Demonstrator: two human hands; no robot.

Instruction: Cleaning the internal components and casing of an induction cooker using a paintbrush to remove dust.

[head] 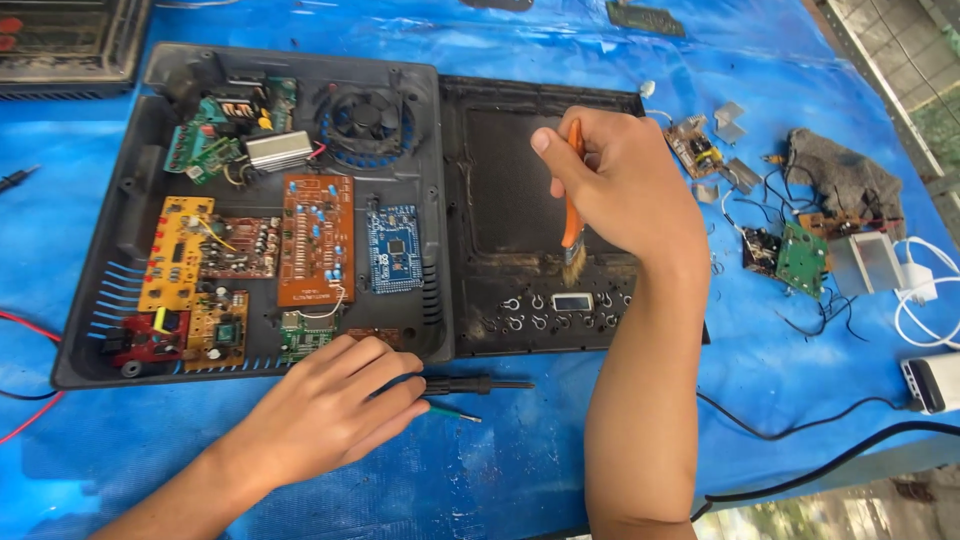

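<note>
open case (120, 215) at left on blue sheet (520, 470), boards (316, 238) and fan (366, 122) inside. left hand (325, 410) flat at case front edge, fingers loosely together over black probe (480, 384). right hand (620, 180) clamped on orange brush (572, 225), bristles touching dusty panel (500, 170). loose parts (800, 258) at right.

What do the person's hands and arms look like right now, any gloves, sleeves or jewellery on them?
Both are bare. The left hand has no glove, ring or watch, and the forearm behind it shows no sleeve up to the picture's edge. The right hand is likewise ungloved, with no ring, strap or band at the wrist, and its forearm is uncovered down to the lower edge. Fingernails are short and unpainted.
</note>
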